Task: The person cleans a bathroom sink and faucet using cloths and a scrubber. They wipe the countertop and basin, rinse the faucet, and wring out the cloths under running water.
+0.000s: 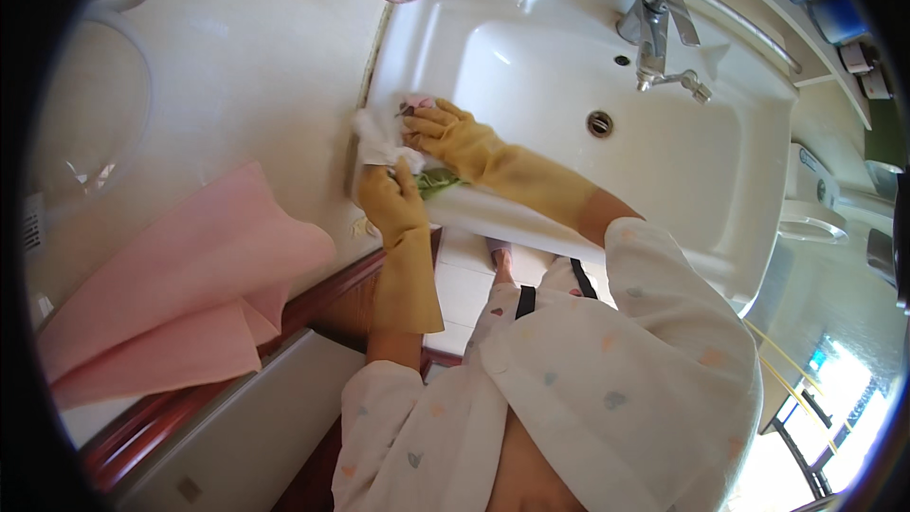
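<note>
Item: white cloth (379, 136), crumpled, lying on the corner of the white sink (664, 180) rim, pressed between my two grips.

Left grip (393, 199), in a yellow rubber glove: fingers curled closed over the near edge of the white cloth, thumb up against it. Holding, not wide.

Right grip (441, 128), same kind of glove: fingers folded down over the far side of the cloth, with a small pink thing (417, 101) showing just past the fingertips. I cannot tell what the pink thing is, nor whether I hold it or only rest on it.

Green cloth (438, 182): a scrap of it shows just under my right wrist, between the two grips, on the rim.

Handling, by my judgement: the white cloth is light, soft and limp, probably damp; no stiffness to lever with, so it bunches where squeezed. Rubber gloves on a glazed rim likely slip when wet. Best hold is a full handful at the bunched middle, not a loose corner. Nothing fragile in it.

Nearby: chrome tap (654, 33) and drain (599, 123) well beyond the right grip; pink towel (180, 284) spread on the pale surface well to the left of the left grip.
</note>
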Tool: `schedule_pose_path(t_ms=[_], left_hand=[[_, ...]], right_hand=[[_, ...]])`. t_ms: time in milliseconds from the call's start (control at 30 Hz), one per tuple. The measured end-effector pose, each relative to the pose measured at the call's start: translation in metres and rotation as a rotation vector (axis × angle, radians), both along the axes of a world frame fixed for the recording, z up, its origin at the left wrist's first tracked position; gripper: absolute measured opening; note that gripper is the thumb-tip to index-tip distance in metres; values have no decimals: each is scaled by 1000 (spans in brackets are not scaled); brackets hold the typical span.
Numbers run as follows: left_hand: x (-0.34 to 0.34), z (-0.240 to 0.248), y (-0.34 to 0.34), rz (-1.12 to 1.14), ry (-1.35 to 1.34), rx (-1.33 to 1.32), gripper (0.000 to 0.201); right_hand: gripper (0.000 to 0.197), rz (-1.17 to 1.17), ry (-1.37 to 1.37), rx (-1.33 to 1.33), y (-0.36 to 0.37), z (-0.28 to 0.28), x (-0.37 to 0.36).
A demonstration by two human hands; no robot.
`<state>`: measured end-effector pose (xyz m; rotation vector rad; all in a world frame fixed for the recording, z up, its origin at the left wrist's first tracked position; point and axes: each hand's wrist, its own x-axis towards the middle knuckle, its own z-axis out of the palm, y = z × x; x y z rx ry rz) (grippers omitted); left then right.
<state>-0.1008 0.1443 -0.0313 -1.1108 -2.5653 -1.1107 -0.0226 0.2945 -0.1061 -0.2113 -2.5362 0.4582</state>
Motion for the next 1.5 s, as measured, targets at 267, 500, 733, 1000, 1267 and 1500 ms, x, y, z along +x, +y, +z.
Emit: schedule_pose_path(t_ms=[267, 500, 733, 1000, 1267, 1500], left_hand=[[-6, -11, 5, -108, 51, -133, 22], [-10, -18, 5, -108, 109, -156, 25], [-20, -22, -6, -111, 150, -149, 25], [-3, -17, 10, -218, 163, -188, 30], [-5, -15, -3, -226, 240, -222, 31], [-2, -19, 10, -207, 275, -278, 30]], right_hand=[[43, -648, -237, 252, 190, -14, 73], [52, -1289, -464, 97, 189, -18, 74], [48, -908, 32, -3, 170, -14, 11], [43, -1102, -446, 283, 182, 25, 130], [51, -1150, -343, 454, 212, 8, 336], [39, -1318, -768, 285, 206, 55, 489]])
